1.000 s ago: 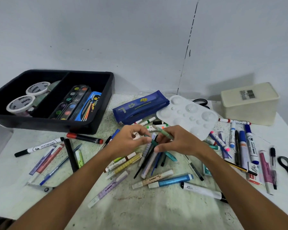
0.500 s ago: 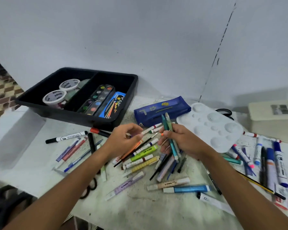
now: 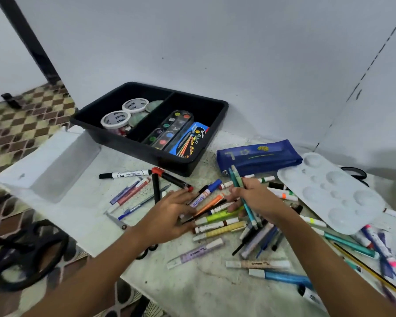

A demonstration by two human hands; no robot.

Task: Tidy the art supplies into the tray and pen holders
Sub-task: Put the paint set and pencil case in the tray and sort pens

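Right hand [image 3: 256,200] grips teal-green pens [image 3: 238,179], tips up. Left hand [image 3: 169,213] flat, fingers spread, on loose marker pile [image 3: 217,223] right-front of black two-compartment tray [image 3: 217,120]; markers' long axes point toward it.

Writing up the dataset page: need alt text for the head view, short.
A person's right hand grips a bunch of teal pens while the left hand rests open on loose markers scattered over a white table. Behind stand a black divided tray with watercolour sets, a blue pencil case and a white paint palette.
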